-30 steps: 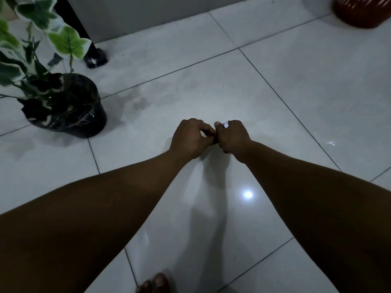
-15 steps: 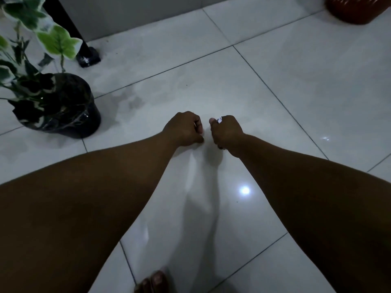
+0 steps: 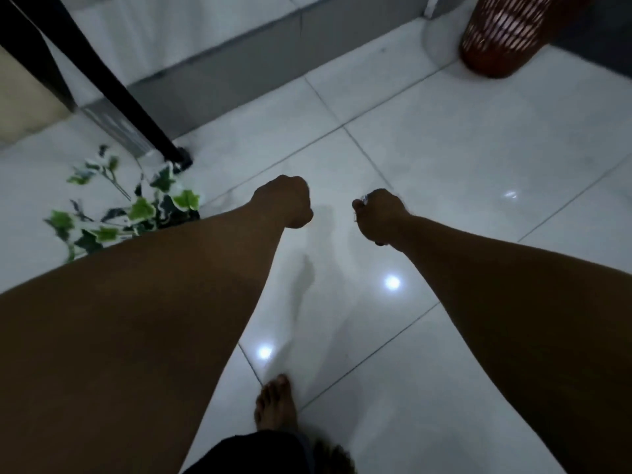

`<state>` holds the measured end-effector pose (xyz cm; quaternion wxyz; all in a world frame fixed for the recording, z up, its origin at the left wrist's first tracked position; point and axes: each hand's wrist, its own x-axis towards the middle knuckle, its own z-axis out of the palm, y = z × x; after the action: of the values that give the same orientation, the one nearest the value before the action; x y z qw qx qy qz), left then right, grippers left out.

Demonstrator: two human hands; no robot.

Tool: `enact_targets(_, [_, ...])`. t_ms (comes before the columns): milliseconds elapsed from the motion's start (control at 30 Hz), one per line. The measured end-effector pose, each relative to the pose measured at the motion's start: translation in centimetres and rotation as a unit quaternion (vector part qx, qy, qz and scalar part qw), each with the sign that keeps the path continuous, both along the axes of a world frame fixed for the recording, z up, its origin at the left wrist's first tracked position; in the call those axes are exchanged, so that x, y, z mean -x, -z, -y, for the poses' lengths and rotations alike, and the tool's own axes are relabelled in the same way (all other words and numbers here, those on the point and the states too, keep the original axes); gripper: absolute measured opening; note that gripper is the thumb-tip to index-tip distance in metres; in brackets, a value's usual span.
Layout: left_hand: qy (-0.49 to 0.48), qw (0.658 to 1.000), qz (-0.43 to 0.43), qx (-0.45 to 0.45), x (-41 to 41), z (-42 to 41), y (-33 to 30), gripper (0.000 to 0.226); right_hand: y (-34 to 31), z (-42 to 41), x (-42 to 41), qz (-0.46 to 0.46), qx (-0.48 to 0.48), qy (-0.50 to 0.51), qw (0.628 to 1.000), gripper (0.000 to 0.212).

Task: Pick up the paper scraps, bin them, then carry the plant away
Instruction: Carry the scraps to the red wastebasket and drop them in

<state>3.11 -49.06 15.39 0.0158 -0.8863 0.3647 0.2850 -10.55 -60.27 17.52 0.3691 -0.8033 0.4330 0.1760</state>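
my right hand (image 3: 378,213) pinches a small white paper scrap (image 3: 365,199); left hand (image 3: 285,201) clenched, contents unclear; woven red bin (image 3: 502,35) at one o'clock on glossy tiles.

The plant's pot is hidden by the left forearm (image 3: 154,302); the leaves (image 3: 136,210) are blurred; the basket (image 3: 502,39) is cropped.

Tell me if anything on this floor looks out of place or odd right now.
Nothing is plainly spilled or broken. The frame is blurred. The plant sits half hidden behind the left forearm, so its pot can't be checked. A small white paper scrap shows at the right hand. The red woven basket stands upright.
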Motion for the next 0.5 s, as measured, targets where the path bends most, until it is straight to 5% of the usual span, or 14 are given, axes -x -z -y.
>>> enact_targets(133, [0.023,0.999,-0.002,-0.049,-0.9,1.1,-12.6,0.022,-13.3,0.9,-1.0,-0.035,0.026,-0.062,0.997,0.035])
enact_targets(500, [0.073,0.996,0.048,0.002,-2.0,8.6,-45.6,0.025,-45.4,5.3,-3.5,-0.001,0.109,-0.09,0.99,0.026])
